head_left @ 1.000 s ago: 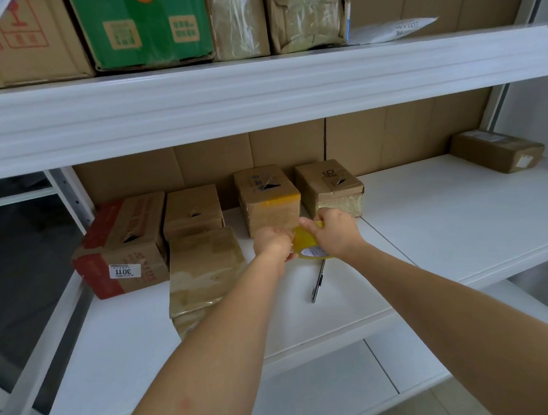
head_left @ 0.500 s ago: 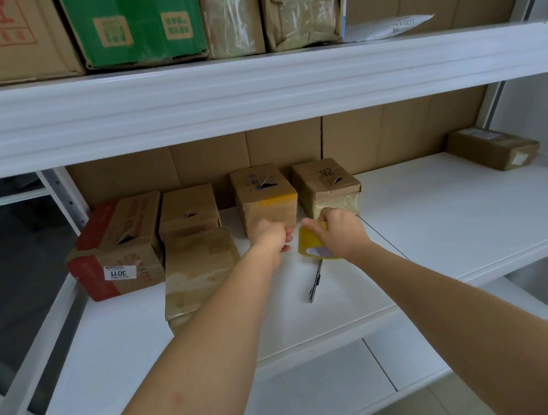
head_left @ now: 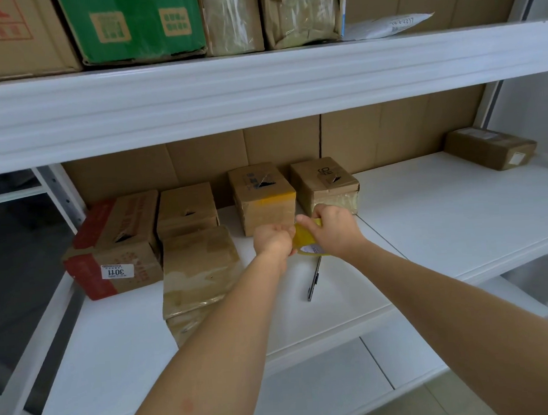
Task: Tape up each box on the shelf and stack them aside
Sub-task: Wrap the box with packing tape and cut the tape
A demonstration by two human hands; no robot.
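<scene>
A yellow tape roll (head_left: pixel 305 241) is held above the white shelf (head_left: pixel 429 216). My right hand (head_left: pixel 334 227) grips the roll from the right. My left hand (head_left: pixel 273 239) pinches at the roll's left edge, its fingers curled. Several cardboard boxes stand behind and to the left: a red-edged box (head_left: pixel 116 247), a small box (head_left: pixel 186 207), a flat taped box (head_left: pixel 199 271) nearest me, a box with a yellow strip (head_left: pixel 262 196) and a box with a black mark (head_left: pixel 324 182). Most of these show a torn gap in the top seam.
A dark pen (head_left: pixel 315 277) lies on the shelf just below my hands. Another small box (head_left: pixel 490 148) sits at the far right of the shelf. The upper shelf (head_left: pixel 257 82) overhangs, loaded with a green box (head_left: pixel 133 22) and wrapped parcels. A lower shelf shows beneath.
Both hands have stayed together on the tape roll in front of the boxes. My left hand closed in against the roll's edge.
</scene>
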